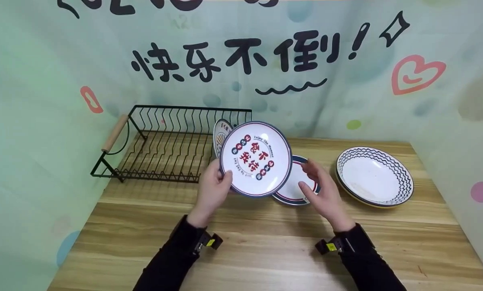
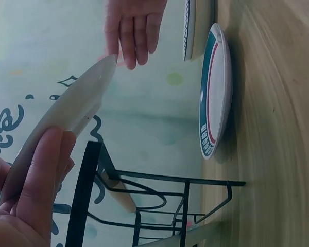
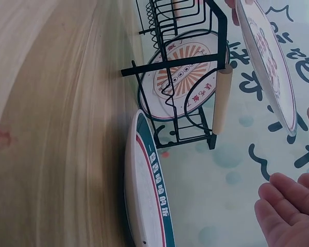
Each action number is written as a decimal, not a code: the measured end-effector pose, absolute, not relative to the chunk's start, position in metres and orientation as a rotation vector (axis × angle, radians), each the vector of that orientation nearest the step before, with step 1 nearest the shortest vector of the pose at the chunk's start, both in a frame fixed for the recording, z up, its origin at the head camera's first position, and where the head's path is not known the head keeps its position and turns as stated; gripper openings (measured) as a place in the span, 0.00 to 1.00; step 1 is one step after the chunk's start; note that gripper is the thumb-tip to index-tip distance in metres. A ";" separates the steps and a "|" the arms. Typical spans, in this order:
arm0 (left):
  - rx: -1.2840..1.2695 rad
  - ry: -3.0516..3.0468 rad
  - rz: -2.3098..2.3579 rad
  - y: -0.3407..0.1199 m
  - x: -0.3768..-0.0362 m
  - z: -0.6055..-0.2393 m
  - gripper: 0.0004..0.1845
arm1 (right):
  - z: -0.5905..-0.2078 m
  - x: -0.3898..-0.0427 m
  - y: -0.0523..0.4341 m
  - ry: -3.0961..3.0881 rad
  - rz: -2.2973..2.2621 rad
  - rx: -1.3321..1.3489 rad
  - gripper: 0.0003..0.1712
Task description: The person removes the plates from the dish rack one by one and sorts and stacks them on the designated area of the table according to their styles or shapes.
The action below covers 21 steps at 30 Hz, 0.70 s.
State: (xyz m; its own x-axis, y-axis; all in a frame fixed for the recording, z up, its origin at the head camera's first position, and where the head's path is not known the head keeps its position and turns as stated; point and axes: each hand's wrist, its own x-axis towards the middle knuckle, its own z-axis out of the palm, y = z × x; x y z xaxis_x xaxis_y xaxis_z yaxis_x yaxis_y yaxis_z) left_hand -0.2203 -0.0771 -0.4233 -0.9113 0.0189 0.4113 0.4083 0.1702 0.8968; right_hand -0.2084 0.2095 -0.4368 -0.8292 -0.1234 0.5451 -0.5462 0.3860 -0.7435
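White plate (image 1: 256, 158): blue rim, red and blue characters printed in the middle; held up off the counter, face tilted toward the head camera, in front of the rack's right end.
Left hand (image 1: 212, 190): grips the white plate at its lower left edge, thumb on the face, fingers behind the back; left wrist view shows fingers along the plate's plain underside.
Right hand (image 1: 321, 189): open, fingers loosely extended, palm turned inward; sits just right of the white plate's lower right edge, holds nothing. Contact with the plate: cannot tell from any view.
Striped plate (image 1: 296, 186): white with red and dark blue rings on the rim; lies flat on the counter, below and behind the white plate, partly covered by it and by the right hand.
Rack plate (image 3: 181, 77): orange sunburst pattern, stands upright in the last slots at the rack's right end; only its top left edge shows behind the white plate in the head view.
Dish rack (image 1: 160, 141): black wire, wooden handle on the left end; stands at back left of the counter; other slots hold nothing visible.
Zigzag plates (image 1: 374, 176): deep plate with dark zigzag rim stacked on another plate with a yellowish edge; on the counter, right side, well apart from the hands.
Counter (image 1: 265, 250): light wood grain.
Backdrop: pale green sheet with black characters and a pink heart.
Sleeves: black, clip device at each wrist.
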 end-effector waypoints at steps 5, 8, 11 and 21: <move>-0.402 -2.164 -1.892 -0.073 -0.218 -0.424 0.20 | -0.424 -0.202 0.203 -2.217 1.470 0.602 0.29; -0.397 -2.190 -1.910 -0.071 -0.217 -0.425 0.19 | -0.424 -0.202 0.201 -2.221 1.501 0.607 0.28; -0.406 -2.210 -1.917 -0.069 -0.216 -0.427 0.18 | -0.428 -0.204 0.202 -2.243 1.493 0.599 0.28; -0.475 -2.181 -2.024 -0.061 -0.215 -0.432 0.20 | -0.452 -0.217 0.212 -2.325 1.529 0.469 0.21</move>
State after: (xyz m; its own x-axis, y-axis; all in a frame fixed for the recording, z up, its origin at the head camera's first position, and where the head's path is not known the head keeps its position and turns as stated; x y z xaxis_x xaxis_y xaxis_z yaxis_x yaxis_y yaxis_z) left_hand -0.2146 -0.0614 -0.4321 -0.9423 0.1412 0.3035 0.3132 0.0517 0.9483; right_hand -0.2167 0.2120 -0.4520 -0.8955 -0.0971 0.4343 -0.4372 0.3738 -0.8180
